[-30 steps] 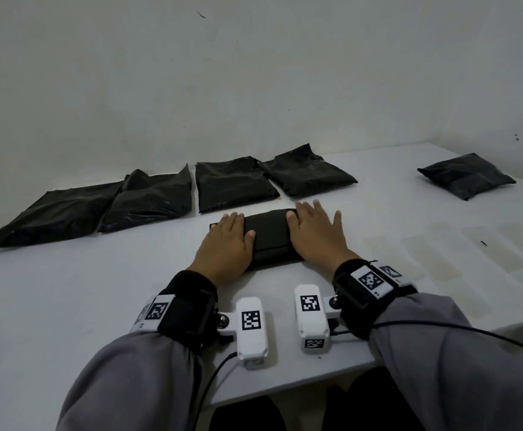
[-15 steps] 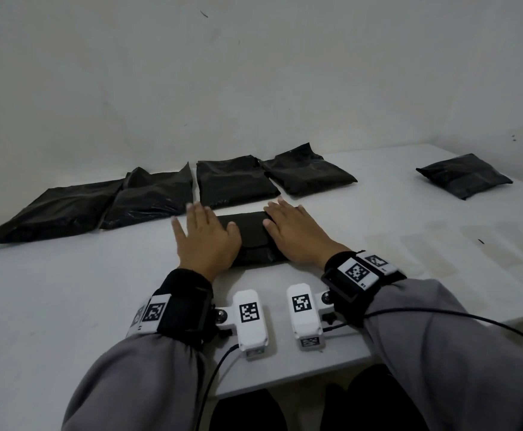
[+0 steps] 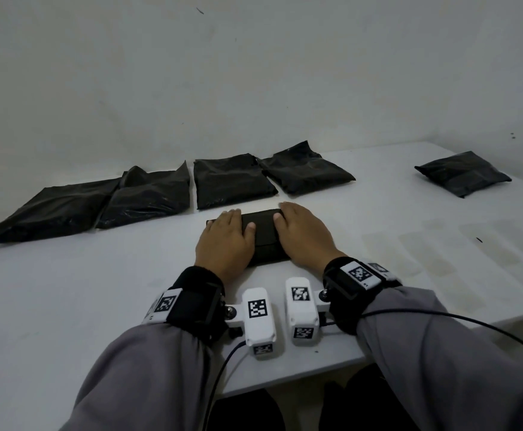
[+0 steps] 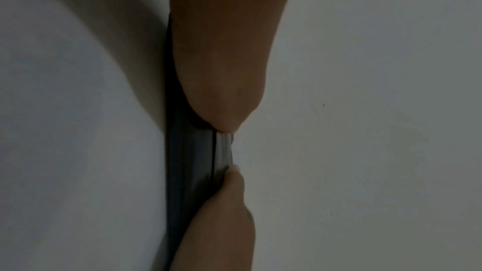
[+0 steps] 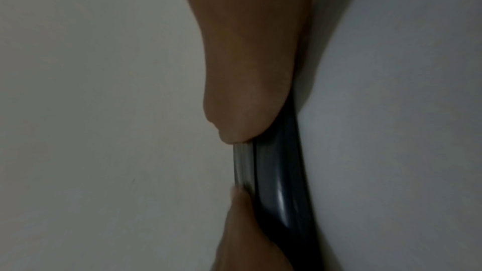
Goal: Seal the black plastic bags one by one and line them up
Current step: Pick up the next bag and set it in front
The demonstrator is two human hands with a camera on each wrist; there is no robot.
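A small black plastic bag (image 3: 263, 241) lies flat on the white table (image 3: 67, 306) in front of me. My left hand (image 3: 226, 241) presses flat on its left half and my right hand (image 3: 303, 237) on its right half, thumbs turned inward. The left wrist view shows my left hand (image 4: 221, 48) lying on the bag (image 4: 193, 151) beside a grey strip (image 4: 224, 147) along its edge. The right wrist view shows my right hand (image 5: 250, 48) on the bag (image 5: 276, 172) by the same strip (image 5: 242, 164). My fingertips at the far edge are hidden.
Several black bags lie side by side in a row (image 3: 229, 181) along the back of the table, left of centre. One more black bag (image 3: 462, 174) sits alone at the far right. The table's front edge runs under my wrists.
Both hands slid left across the bag half a second ago with fingers spread. They are now back closer together on it with fingers drawn in.
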